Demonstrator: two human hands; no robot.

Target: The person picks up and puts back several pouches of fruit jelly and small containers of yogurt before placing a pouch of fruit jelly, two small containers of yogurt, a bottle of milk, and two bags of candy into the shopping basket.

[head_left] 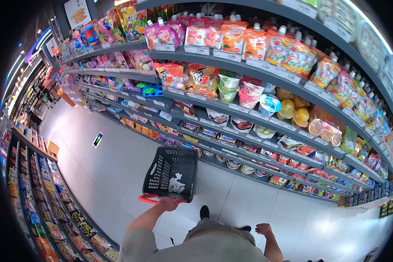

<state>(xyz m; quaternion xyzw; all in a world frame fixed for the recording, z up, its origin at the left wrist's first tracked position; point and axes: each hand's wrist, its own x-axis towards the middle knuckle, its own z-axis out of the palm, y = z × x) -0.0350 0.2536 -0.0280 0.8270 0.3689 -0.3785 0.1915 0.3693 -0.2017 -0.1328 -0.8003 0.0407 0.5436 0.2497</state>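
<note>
The person's left hand [166, 204] is wrapped round the red handle [148, 199] of a black basket [160, 171], fingers pressed together on the bar. The basket is over the grey floor [257, 192], near the lower edge of the long shelf unit [249, 114]; whether its base touches the floor cannot be told. Inside, towards the handle end, lies a white item [176, 183], too small to identify.

The right hand [263, 228] hangs free beside the body, fingers loosely bent and slightly spread, well apart from the basket.

Spouted pouches [288, 51] line the front edge of an upper shelf, above price labels [273, 68]. One level down, a blue-lidded cup [270, 104] stands near the shelf's front edge, just beside rounded yellow packs [300, 117]. A low rack [36, 196] of packets borders the floor's opposite edge.
</note>
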